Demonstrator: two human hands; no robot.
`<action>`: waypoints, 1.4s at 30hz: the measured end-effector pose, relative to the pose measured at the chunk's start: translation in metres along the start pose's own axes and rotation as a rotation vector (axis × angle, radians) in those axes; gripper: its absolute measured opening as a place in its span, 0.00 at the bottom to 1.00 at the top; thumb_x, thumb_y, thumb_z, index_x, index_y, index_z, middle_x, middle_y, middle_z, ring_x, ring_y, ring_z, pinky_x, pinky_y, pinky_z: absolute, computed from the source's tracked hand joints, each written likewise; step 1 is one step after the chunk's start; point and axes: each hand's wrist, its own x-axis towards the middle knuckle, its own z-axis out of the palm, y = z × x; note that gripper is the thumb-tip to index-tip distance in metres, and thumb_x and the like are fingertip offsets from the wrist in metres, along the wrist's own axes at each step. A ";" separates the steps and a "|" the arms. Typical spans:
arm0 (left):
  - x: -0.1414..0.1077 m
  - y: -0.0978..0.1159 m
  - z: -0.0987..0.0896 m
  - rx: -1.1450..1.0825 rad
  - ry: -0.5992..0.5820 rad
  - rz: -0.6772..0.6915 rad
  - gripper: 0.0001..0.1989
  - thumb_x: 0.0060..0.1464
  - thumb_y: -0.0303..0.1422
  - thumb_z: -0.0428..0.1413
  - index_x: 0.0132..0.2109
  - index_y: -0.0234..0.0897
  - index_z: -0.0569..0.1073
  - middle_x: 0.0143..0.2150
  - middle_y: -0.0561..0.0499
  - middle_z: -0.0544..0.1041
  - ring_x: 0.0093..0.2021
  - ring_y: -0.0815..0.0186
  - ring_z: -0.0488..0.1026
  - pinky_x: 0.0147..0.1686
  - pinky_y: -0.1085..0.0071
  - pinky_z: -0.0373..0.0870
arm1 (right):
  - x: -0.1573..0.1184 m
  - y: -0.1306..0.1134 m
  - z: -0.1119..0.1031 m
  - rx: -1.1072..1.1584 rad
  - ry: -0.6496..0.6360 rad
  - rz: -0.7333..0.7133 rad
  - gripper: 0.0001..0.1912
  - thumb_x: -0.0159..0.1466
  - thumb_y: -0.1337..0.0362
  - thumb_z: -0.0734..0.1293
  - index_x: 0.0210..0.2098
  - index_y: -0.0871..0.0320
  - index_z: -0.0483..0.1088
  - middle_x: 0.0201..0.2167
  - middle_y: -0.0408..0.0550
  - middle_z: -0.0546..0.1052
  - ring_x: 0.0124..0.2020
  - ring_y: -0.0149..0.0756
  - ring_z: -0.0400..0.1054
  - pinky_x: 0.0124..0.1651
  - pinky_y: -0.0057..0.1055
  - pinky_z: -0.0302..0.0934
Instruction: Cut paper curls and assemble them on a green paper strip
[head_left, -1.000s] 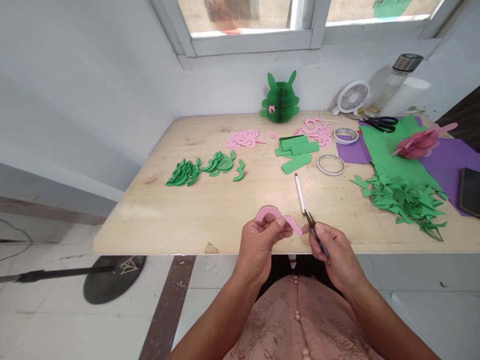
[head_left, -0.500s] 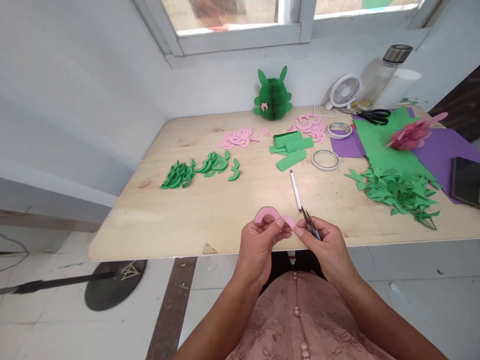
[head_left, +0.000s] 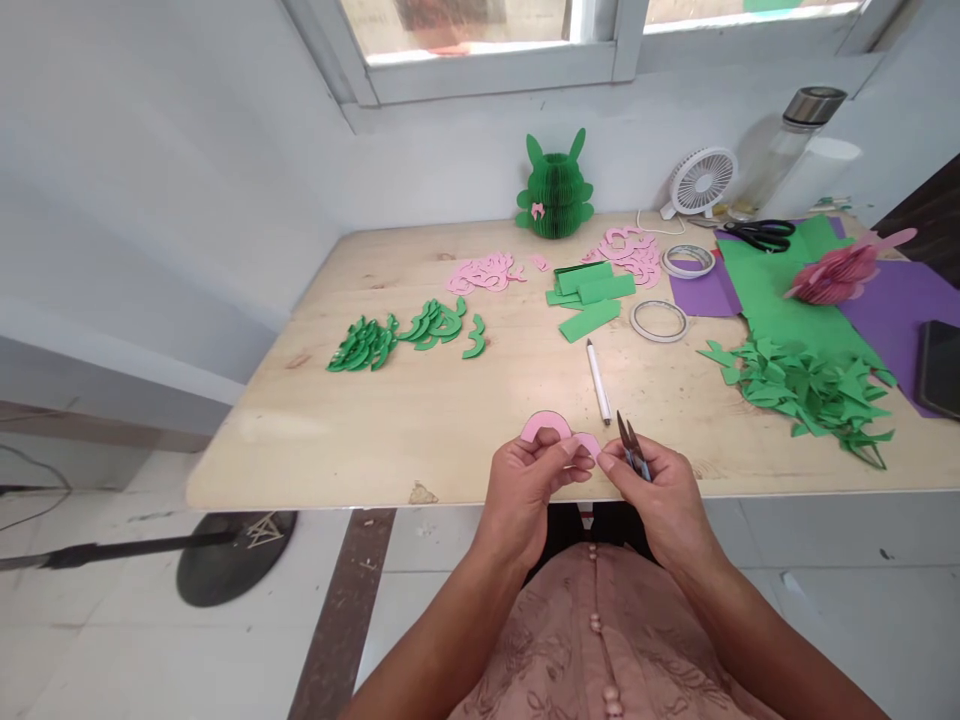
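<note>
A curved pink paper cutout (head_left: pixel 545 424) is pinched in my left hand (head_left: pixel 529 480), thumb on top, just above the table's front edge. My right hand (head_left: pixel 660 490) grips small scissors (head_left: pixel 634 447) whose blades point up and away from me. The right thumb and fingertip also touch the right end of the pink cutout. Most of the scissors' handles are hidden in the palm. Just beyond the hands lies a white pen (head_left: pixel 598 382) on the table.
Green curved cutouts (head_left: pixel 364 343) and pink cutouts (head_left: pixel 486 272) lie in piles. Green strips (head_left: pixel 596 290), a tape roll (head_left: pixel 658 320) and green scraps (head_left: pixel 810 395) sit farther right. Behind stand a green honeycomb paper figure (head_left: pixel 555 190), a fan (head_left: pixel 703 182) and a bottle (head_left: pixel 787 150). Black scissors (head_left: pixel 761 236) rest on paper.
The scissors' blades have come away from the pen and their tips are a little wider apart. My hands still hold the pink cutout; the whole view has shifted slightly.
</note>
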 end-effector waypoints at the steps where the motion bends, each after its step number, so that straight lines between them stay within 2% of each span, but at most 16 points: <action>1: 0.000 0.000 0.000 -0.001 -0.003 0.000 0.12 0.39 0.30 0.65 0.27 0.33 0.68 0.26 0.49 0.77 0.27 0.68 0.74 0.31 0.72 0.71 | 0.000 0.000 0.000 0.000 0.006 0.003 0.10 0.56 0.58 0.68 0.24 0.58 0.69 0.21 0.41 0.64 0.22 0.29 0.53 0.24 0.27 0.49; 9: -0.001 -0.004 -0.010 -0.038 -0.009 -0.012 0.11 0.44 0.30 0.63 0.34 0.31 0.72 0.31 0.44 0.80 0.31 0.64 0.77 0.35 0.69 0.72 | 0.000 0.004 0.001 0.039 0.067 0.030 0.11 0.54 0.58 0.69 0.25 0.59 0.69 0.19 0.39 0.61 0.21 0.27 0.50 0.23 0.26 0.46; 15: -0.001 -0.006 -0.015 -0.060 -0.023 -0.010 0.10 0.46 0.30 0.62 0.36 0.29 0.73 0.32 0.42 0.80 0.31 0.64 0.77 0.36 0.69 0.72 | 0.001 0.005 0.003 0.067 0.111 0.064 0.13 0.51 0.56 0.71 0.26 0.60 0.70 0.20 0.39 0.63 0.19 0.25 0.48 0.21 0.25 0.42; 27: 0.002 -0.006 -0.008 -0.020 0.027 -0.013 0.12 0.43 0.30 0.64 0.33 0.29 0.71 0.29 0.44 0.78 0.27 0.67 0.75 0.30 0.72 0.72 | 0.001 0.010 0.003 0.118 0.109 0.079 0.13 0.51 0.56 0.73 0.27 0.59 0.71 0.20 0.39 0.64 0.20 0.24 0.48 0.21 0.25 0.41; 42: 0.003 -0.004 -0.011 0.050 0.019 0.044 0.11 0.41 0.32 0.64 0.30 0.29 0.73 0.24 0.47 0.77 0.24 0.69 0.73 0.28 0.74 0.71 | 0.002 0.011 -0.003 0.126 0.056 0.094 0.14 0.52 0.54 0.73 0.29 0.59 0.73 0.22 0.39 0.65 0.20 0.24 0.47 0.21 0.26 0.40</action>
